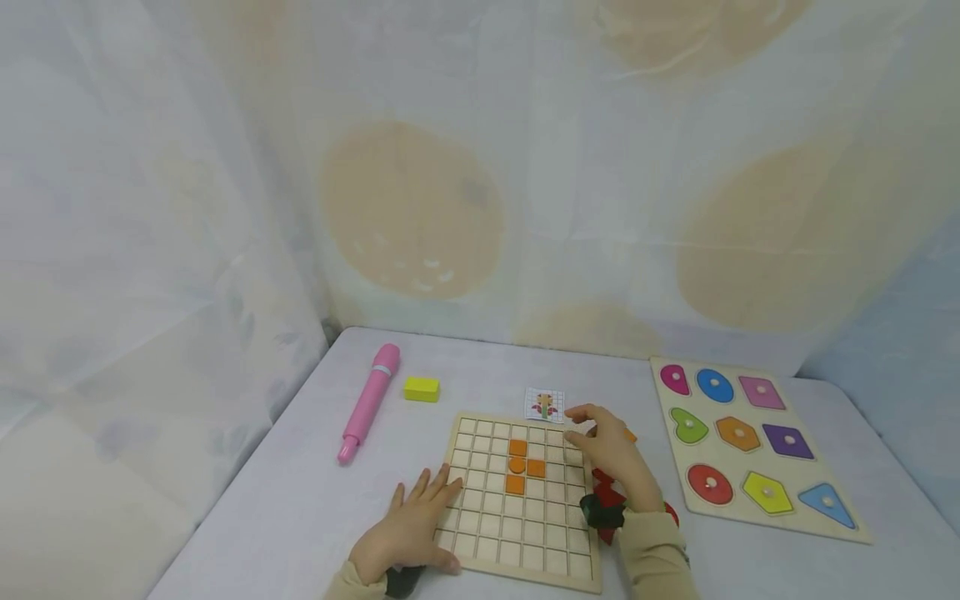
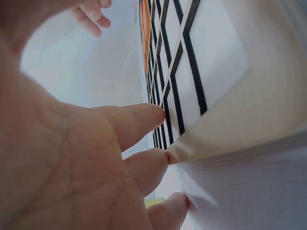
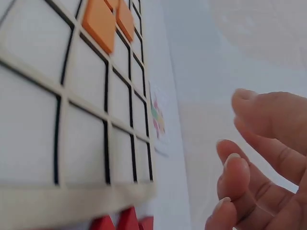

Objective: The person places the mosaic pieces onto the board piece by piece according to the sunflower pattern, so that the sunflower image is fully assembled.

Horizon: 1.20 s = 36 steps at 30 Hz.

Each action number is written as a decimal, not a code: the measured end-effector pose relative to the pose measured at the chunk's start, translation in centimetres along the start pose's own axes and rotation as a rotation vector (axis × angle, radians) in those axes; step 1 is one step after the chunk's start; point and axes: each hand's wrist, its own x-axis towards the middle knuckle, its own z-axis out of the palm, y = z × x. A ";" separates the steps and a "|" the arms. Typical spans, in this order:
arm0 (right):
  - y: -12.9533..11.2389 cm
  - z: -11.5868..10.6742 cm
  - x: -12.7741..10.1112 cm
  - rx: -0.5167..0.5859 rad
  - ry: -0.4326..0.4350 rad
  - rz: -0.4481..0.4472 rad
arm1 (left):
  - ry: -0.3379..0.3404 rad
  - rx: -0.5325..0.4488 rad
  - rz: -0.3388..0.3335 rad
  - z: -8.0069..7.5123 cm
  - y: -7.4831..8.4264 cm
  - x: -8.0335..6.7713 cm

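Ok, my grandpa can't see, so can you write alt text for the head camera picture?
A left hand rests spread at the left edge of a grid board with four orange pieces on it, while the right hand hovers by its far right corner. A picture card lies beyond; a pink stick and yellow block are left, a shape puzzle right.

Head view, lower right: red pieces partly hidden by right arm, orange piece mostly behind right hand. Card detail too small. Right wrist view: board cut at left, card blurred.
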 end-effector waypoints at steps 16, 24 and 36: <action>4.5 -3.6 0.0 -0.010 0.156 0.150 | -0.002 -0.009 0.002 0.0 -0.1 0.0; 6.0 -3.4 -0.3 -0.037 0.147 0.216 | -0.003 -0.010 0.001 0.0 -0.1 0.0; 6.9 -3.1 0.5 -0.086 0.117 0.267 | -0.001 -0.002 0.005 0.2 -0.3 0.2</action>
